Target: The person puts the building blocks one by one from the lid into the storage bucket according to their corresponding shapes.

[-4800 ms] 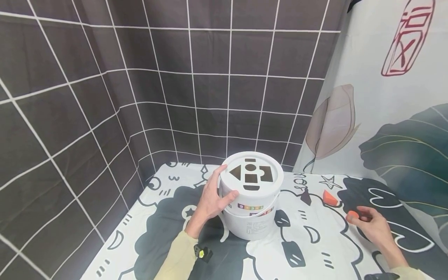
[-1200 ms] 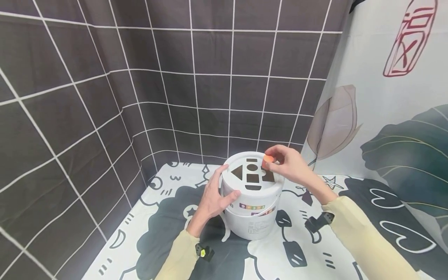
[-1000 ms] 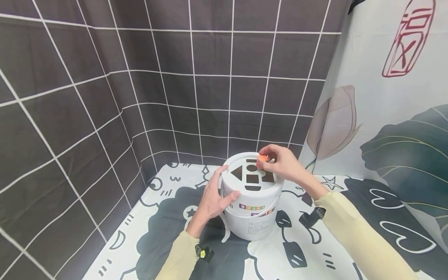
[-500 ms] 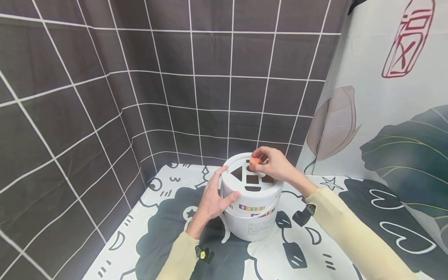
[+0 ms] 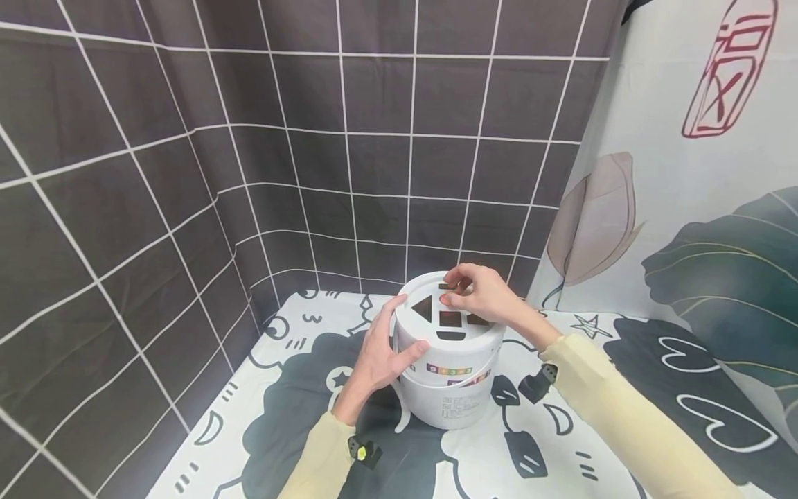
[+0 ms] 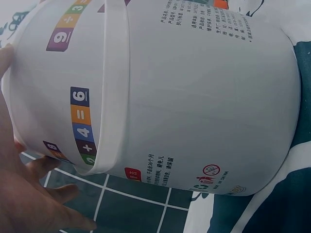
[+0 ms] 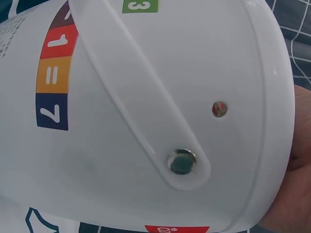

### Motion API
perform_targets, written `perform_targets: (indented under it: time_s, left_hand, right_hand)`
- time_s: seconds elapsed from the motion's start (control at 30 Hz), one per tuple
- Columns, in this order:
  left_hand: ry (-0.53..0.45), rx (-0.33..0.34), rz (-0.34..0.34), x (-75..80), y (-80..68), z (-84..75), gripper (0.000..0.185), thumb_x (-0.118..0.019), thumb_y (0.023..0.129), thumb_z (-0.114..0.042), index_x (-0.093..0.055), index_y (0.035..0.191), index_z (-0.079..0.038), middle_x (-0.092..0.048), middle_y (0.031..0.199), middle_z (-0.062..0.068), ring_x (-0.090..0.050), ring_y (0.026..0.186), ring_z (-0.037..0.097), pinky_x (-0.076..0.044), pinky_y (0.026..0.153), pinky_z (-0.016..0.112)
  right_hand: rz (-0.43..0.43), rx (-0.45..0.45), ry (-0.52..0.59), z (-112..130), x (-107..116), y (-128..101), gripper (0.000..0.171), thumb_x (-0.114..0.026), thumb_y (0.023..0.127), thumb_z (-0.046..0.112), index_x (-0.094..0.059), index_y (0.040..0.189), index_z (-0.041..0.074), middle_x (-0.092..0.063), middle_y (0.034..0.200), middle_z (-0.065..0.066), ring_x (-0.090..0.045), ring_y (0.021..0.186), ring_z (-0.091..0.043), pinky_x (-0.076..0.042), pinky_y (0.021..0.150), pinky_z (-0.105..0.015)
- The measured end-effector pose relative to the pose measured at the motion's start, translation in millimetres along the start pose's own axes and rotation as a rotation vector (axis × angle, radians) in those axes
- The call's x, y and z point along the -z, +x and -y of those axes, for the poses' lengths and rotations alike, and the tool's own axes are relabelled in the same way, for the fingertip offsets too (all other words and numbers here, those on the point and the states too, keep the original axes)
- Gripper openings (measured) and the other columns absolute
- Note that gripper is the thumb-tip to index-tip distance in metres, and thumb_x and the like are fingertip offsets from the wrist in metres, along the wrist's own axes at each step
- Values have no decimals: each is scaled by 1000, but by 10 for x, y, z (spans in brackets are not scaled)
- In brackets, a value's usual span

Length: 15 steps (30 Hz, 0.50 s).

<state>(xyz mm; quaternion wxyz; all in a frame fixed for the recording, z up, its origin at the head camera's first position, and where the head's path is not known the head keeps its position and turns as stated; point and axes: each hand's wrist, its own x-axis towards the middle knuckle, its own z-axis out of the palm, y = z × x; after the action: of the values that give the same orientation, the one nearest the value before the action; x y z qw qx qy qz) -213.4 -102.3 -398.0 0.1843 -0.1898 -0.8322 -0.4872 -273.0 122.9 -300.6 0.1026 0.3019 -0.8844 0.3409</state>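
Observation:
In the head view a white lidded bucket (image 5: pixel 451 388) stands on the patterned cloth, its lid (image 5: pixel 419 331) pierced by shaped holes. My left hand (image 5: pixel 377 357) rests against its left side, thumb toward the front and fingers at the lid's rim. In the left wrist view, several fingers (image 6: pixel 60 191) spread loosely beside the wall. My right hand (image 5: pixel 480 294) is bent over the lid at the round hole. A bit of a red-orange block (image 5: pixel 443 299) shows by the thumb tip, and red shows through the square hole. The hand hides most of the block.
The bucket's handle (image 7: pixel 141 92) hangs down its side. A dark gridded curtain (image 5: pixel 374 166) rises close behind, and a white printed curtain (image 5: pixel 661 159) hangs at the right. A small orange patch (image 6: pixel 221 4) shows at the left wrist view's top edge.
My right hand carried the orange block from the cloth at right onto the lid, then left to the round hole. The block has sunk mostly out of sight. My left hand stays put.

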Motion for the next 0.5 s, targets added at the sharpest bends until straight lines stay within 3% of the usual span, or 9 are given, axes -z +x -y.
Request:
perform_targets:
  time_s: [0.23,0.5]
  left_hand:
    - [4,-17,-9,-10,5,13,91,-67,80,-66,-37,153,-21,-42,153,10,-41,137,33,-32,108,60]
    - [8,-26,-21,-10,17,30,92,-66,79,-69,-38,152,-21,-41,154,9,-40,138,34,-32,107,61]
  right_hand:
    - [-80,-21,4,-127,165,-78,24,-68,89,6,-67,111,-4,-69,98,-12,-65,87,-26,-50,77,-38]
    - [-141,-111,-5,-493,483,-387,25,-64,93,7,-64,114,-7,-68,99,-15,-63,87,-28,-50,73,-29]
